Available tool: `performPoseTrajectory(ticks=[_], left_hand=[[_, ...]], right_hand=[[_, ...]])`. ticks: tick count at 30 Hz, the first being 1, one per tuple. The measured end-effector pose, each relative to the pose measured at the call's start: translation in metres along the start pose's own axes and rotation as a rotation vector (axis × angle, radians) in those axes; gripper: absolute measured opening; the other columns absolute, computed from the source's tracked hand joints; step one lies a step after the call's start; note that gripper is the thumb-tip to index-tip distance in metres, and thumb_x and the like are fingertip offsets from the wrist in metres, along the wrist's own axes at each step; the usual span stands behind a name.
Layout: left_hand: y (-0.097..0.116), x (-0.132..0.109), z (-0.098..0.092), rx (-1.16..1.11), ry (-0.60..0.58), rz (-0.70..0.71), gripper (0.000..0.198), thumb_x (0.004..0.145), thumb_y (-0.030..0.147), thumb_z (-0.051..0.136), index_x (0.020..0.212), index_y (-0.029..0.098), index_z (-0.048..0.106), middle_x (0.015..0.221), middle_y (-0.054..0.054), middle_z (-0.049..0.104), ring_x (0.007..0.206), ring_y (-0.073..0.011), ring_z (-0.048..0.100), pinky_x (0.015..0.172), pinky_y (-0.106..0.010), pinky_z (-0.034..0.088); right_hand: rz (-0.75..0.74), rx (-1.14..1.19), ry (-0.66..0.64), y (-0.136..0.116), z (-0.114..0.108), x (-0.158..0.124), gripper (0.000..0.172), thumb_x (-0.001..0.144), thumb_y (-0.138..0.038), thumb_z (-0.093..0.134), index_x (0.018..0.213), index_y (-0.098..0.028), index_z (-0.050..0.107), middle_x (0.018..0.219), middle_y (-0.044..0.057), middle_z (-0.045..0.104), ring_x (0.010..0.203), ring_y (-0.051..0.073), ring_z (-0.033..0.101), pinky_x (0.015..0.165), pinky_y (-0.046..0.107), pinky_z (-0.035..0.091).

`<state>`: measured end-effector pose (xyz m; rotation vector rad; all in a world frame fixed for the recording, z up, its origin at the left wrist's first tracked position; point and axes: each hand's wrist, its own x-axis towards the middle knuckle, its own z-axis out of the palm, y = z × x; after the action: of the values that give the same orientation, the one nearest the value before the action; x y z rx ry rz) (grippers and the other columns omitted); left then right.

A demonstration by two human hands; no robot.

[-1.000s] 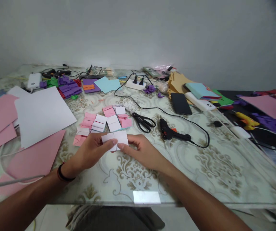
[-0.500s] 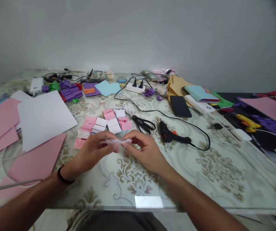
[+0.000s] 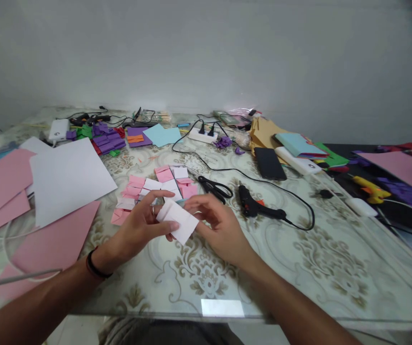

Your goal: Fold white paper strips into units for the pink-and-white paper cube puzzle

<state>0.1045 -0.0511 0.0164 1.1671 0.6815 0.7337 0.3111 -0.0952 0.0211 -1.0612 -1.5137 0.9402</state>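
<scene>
A small folded square of white paper (image 3: 177, 221) is pinched in my left hand (image 3: 143, 225), with the thumb flat on its face and the other fingers behind. Its face is tilted up toward me, and fold lines cross it. My right hand (image 3: 223, 230) is at the paper's right corner, fingers loosely bent and apart from the thumb; whether they touch the paper is hard to tell. Just beyond my hands lie several folded pink pieces (image 3: 134, 184) and white pieces (image 3: 152, 184) of paper. Black scissors (image 3: 216, 188) rest beyond my right hand.
A black glue gun (image 3: 258, 203) with a looping cord lies to the right, below a black phone (image 3: 269, 163). Large white sheets (image 3: 71, 179) and pink sheets (image 3: 58, 235) cover the left. At the back are a power strip (image 3: 202, 134) and purple folded papers (image 3: 108, 142).
The white paper, earlier seen almost edge-on between both hands, now shows its flat face. My right fingers have loosened from their pinch; my left hand keeps hold of it.
</scene>
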Motion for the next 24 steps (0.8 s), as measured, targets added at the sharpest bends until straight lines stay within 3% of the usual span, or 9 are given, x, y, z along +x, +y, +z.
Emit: performPoseTrajectory(ticks=[4, 6, 9, 13, 17, 24], left_hand=[[0.0018, 0.0007, 0.0015, 0.088, 0.170, 0.072, 0.060, 0.077, 0.022, 0.086, 0.128, 0.021, 0.054, 0.080, 0.001, 0.072, 0.070, -0.0144, 0.067, 0.064, -0.025, 0.059], [0.0009, 0.0003, 0.0012, 0.116, 0.191, 0.085, 0.057, 0.078, 0.026, 0.086, 0.127, 0.021, 0.056, 0.081, 0.001, 0.071, 0.072, -0.0153, 0.067, 0.066, -0.026, 0.058], [-0.0014, -0.0025, 0.0000, 0.247, 0.130, 0.091, 0.046, 0.082, 0.031, 0.084, 0.122, 0.022, 0.062, 0.085, 0.000, 0.069, 0.074, -0.0148, 0.063, 0.065, -0.024, 0.052], [-0.0004, -0.0068, -0.0009, 0.450, 0.058, 0.083, 0.024, 0.088, 0.039, 0.079, 0.097, 0.018, 0.070, 0.080, 0.000, 0.064, 0.070, -0.0127, 0.056, 0.061, -0.023, 0.043], [0.0025, -0.0061, -0.0018, 0.504, 0.020, 0.080, 0.032, 0.096, 0.044, 0.067, 0.083, 0.016, 0.071, 0.074, 0.000, 0.061, 0.067, -0.0121, 0.051, 0.059, -0.024, 0.038], [0.0047, -0.0079, 0.0043, 0.721, -0.064, 0.143, 0.034, 0.100, 0.034, 0.059, 0.072, 0.016, 0.059, 0.067, 0.004, 0.052, 0.066, -0.0101, 0.044, 0.061, -0.024, 0.034]], right_hand=[[0.182, 0.212, -0.064, 0.0039, 0.0021, -0.0004, 0.029, 0.101, -0.049, 0.058, 0.108, -0.022, 0.067, 0.099, 0.005, 0.068, 0.089, 0.019, 0.067, 0.078, 0.031, 0.054], [0.226, 0.223, -0.107, 0.0060, 0.0041, -0.0009, 0.035, 0.099, -0.055, 0.061, 0.104, -0.021, 0.067, 0.092, 0.003, 0.065, 0.083, 0.018, 0.063, 0.075, 0.030, 0.051], [0.287, 0.158, -0.099, 0.0079, 0.0082, -0.0019, 0.033, 0.090, -0.051, 0.074, 0.093, -0.019, 0.067, 0.080, -0.001, 0.059, 0.073, 0.015, 0.054, 0.067, 0.029, 0.044], [0.330, 0.166, -0.073, 0.0076, 0.0094, -0.0023, 0.034, 0.085, -0.050, 0.079, 0.085, -0.019, 0.066, 0.074, -0.002, 0.057, 0.069, 0.015, 0.052, 0.066, 0.029, 0.042], [0.316, 0.205, -0.059, 0.0047, 0.0062, -0.0017, 0.031, 0.084, -0.047, 0.080, 0.086, -0.019, 0.067, 0.078, 0.000, 0.062, 0.073, 0.016, 0.056, 0.069, 0.030, 0.045], [0.201, 0.122, -0.106, 0.0024, 0.0046, -0.0005, 0.013, 0.088, -0.031, 0.072, 0.084, -0.019, 0.069, 0.079, 0.000, 0.066, 0.075, 0.016, 0.057, 0.071, 0.029, 0.043]])
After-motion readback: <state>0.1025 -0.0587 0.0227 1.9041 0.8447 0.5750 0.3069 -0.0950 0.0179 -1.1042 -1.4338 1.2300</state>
